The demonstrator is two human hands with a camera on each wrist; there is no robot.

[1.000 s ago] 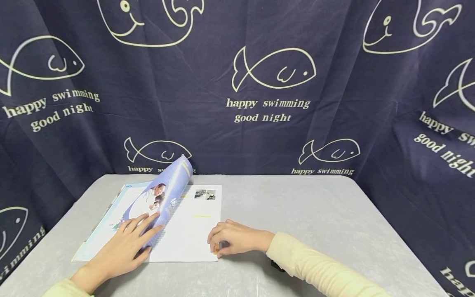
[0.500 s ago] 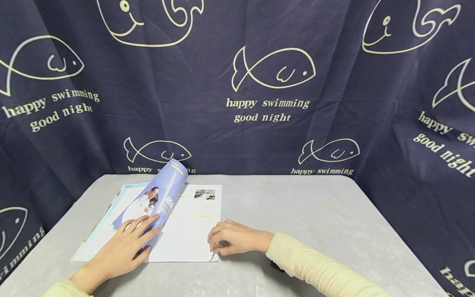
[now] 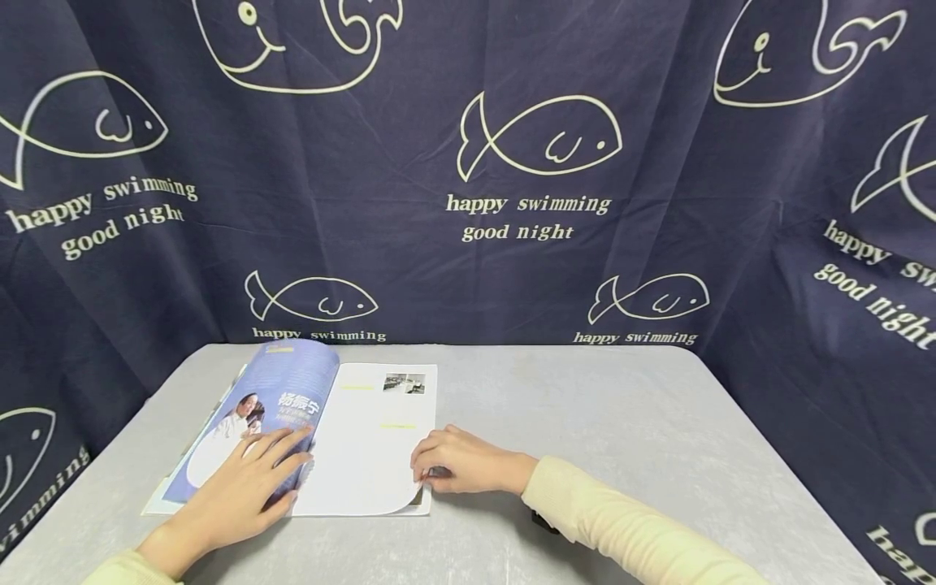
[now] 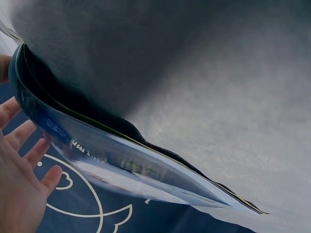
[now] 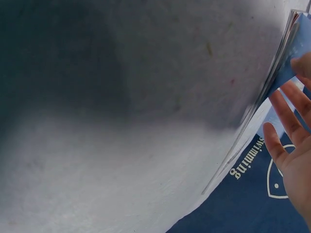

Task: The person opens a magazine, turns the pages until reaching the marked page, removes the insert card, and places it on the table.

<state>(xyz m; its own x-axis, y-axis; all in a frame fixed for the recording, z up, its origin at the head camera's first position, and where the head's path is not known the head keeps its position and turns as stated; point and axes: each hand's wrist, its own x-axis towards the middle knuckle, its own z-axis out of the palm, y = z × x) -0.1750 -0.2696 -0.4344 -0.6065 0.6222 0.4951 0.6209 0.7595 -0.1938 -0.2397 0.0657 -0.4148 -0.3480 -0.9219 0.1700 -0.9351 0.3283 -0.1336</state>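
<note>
My flat left hand (image 3: 244, 483) pressed the blue page (image 3: 252, 414) down on the magazine (image 3: 366, 455), while my right hand (image 3: 457, 467) pinched up the next page's corner (image 3: 413, 497).

The magazine (image 3: 351, 431) lies on the table's (image 3: 621, 422) left part, left hand (image 3: 234, 487) on its left page, right hand (image 3: 461, 467) at its right corner, curtain (image 3: 512, 162) behind

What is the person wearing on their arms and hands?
Both arms have long, soft-looking pale cream sleeves that end at the wrists. The left hand and the right hand are bare, with no gloves, and no rings show. A small dark thing peeks out under the right sleeve.
</note>
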